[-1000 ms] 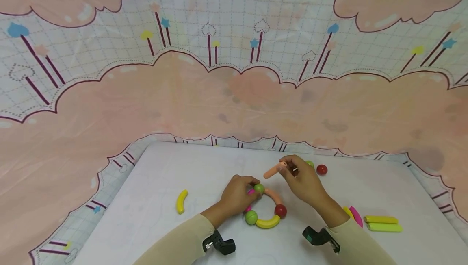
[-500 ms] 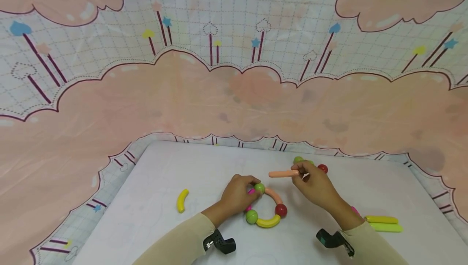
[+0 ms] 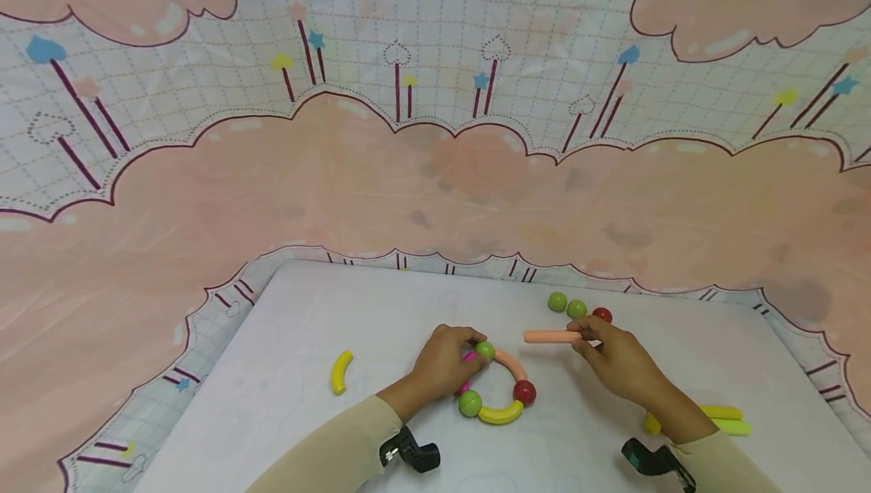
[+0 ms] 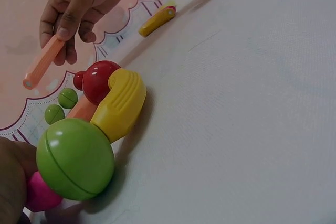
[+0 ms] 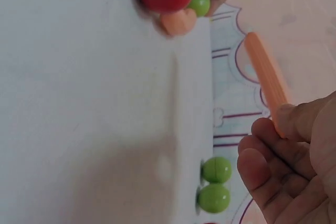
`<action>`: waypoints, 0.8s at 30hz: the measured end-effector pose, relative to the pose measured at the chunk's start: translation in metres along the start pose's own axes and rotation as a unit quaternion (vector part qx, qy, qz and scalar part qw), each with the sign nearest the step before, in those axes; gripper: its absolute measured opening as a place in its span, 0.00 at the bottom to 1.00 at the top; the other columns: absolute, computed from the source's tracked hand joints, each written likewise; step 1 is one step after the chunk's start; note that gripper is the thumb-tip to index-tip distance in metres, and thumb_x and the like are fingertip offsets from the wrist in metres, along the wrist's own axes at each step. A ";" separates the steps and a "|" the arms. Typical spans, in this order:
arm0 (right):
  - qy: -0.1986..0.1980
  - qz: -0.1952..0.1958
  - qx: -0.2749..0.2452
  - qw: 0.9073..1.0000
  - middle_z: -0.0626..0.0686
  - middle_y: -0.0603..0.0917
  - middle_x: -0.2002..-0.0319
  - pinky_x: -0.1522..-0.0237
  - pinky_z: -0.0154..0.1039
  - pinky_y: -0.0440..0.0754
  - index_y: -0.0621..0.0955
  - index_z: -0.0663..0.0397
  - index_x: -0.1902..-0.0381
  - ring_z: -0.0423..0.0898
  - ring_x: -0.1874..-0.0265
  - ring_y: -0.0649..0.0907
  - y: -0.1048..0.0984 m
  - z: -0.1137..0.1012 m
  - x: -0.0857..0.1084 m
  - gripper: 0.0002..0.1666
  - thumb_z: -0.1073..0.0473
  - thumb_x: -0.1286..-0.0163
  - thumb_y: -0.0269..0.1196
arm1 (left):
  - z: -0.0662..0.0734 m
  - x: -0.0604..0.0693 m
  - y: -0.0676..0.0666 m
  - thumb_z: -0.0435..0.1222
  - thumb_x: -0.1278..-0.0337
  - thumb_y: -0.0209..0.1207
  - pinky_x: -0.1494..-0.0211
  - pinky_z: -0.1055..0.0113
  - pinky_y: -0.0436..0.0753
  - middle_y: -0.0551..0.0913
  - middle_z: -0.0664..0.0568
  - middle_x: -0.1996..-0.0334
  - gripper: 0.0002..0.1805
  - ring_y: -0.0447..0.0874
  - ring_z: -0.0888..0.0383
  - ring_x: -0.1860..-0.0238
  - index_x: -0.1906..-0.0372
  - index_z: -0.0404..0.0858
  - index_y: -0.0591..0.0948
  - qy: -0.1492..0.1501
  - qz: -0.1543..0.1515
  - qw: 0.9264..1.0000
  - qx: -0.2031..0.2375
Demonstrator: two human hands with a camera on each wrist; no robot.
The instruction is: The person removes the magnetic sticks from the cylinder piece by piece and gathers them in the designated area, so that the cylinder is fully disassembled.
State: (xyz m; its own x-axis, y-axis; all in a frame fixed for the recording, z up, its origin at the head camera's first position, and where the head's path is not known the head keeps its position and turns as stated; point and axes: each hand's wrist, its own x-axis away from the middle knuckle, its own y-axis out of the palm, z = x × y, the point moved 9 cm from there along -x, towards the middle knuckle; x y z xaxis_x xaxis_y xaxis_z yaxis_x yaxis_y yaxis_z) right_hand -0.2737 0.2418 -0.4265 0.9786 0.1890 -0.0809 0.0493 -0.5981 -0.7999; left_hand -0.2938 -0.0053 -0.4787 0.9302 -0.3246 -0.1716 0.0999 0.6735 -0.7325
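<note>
In the head view my left hand (image 3: 445, 363) grips the green ball (image 3: 485, 351) at the far side of a ring of toy pieces. Round the ring run an orange curved piece (image 3: 510, 364), a red ball (image 3: 525, 392), a yellow curved piece (image 3: 500, 413), another green ball (image 3: 469, 403) and a pink piece (image 4: 43, 192), partly hidden by my left fingers. To the right, my right hand (image 3: 618, 361) pinches one end of an orange stick (image 3: 550, 336). The stick lies nearly level above the table, pointing left, apart from the ring.
Two loose green balls (image 3: 557, 302) and a red ball (image 3: 602, 315) sit at the back, beyond my right hand. A yellow curved piece (image 3: 341, 373) lies at left. Yellow and lime sticks (image 3: 733, 427) lie at right, partly behind my right wrist, on the white table (image 3: 272, 432).
My right hand has moved right and nearer with the orange stick, which turned from slanted to nearly level. The green balls at the back came into view. My left hand stays in place.
</note>
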 end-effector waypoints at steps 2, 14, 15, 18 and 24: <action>-0.002 0.001 0.010 1.000 0.58 0.86 0.50 0.63 0.45 0.87 0.80 0.56 0.43 0.50 0.62 0.85 -0.002 0.006 0.004 0.16 0.61 0.25 0.64 | -0.001 0.000 0.000 0.41 0.41 0.72 0.55 0.68 0.76 0.87 0.58 0.55 0.16 0.74 0.60 0.56 0.49 0.43 0.89 -0.002 0.000 1.000 0.002; -0.011 0.023 0.030 0.999 0.53 0.78 0.55 0.66 0.34 0.80 0.82 0.56 0.44 0.49 0.60 0.77 -0.023 0.042 0.021 0.16 0.63 0.28 0.66 | 0.000 0.000 0.000 0.41 0.42 0.73 0.52 0.67 0.78 0.88 0.58 0.56 0.16 0.76 0.60 0.55 0.49 0.43 0.88 0.001 0.004 1.000 0.001; -0.009 0.024 0.030 0.999 0.53 0.78 0.56 0.67 0.33 0.80 0.82 0.56 0.44 0.49 0.61 0.76 -0.025 0.044 0.023 0.16 0.63 0.28 0.67 | 0.000 0.000 0.000 0.41 0.42 0.73 0.52 0.67 0.78 0.88 0.58 0.56 0.16 0.76 0.60 0.55 0.49 0.43 0.88 0.002 0.004 1.000 0.000; 0.000 0.023 0.036 0.999 0.52 0.79 0.57 0.67 0.34 0.78 0.81 0.55 0.44 0.49 0.61 0.76 -0.030 0.049 0.028 0.16 0.61 0.27 0.66 | 0.000 0.000 0.000 0.41 0.42 0.73 0.51 0.67 0.78 0.88 0.58 0.56 0.16 0.76 0.60 0.54 0.49 0.43 0.88 0.002 0.004 1.000 -0.004; 0.032 0.011 0.050 0.998 0.52 0.80 0.56 0.65 0.33 0.80 0.81 0.56 0.42 0.48 0.61 0.78 -0.036 0.065 0.035 0.18 0.58 0.26 0.66 | 0.000 0.000 0.000 0.41 0.42 0.73 0.52 0.67 0.78 0.88 0.58 0.56 0.16 0.76 0.60 0.55 0.49 0.44 0.89 0.005 0.006 1.000 -0.009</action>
State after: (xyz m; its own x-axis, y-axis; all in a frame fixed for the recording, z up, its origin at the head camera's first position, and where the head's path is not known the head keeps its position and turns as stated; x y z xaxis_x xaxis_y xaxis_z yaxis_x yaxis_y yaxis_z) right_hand -0.2547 0.3209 -0.4394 0.9900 0.1253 -0.0640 0.0106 -0.5200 -0.8541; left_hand -0.2939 -0.0053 -0.4789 0.9279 -0.3227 -0.1866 0.0819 0.6648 -0.7425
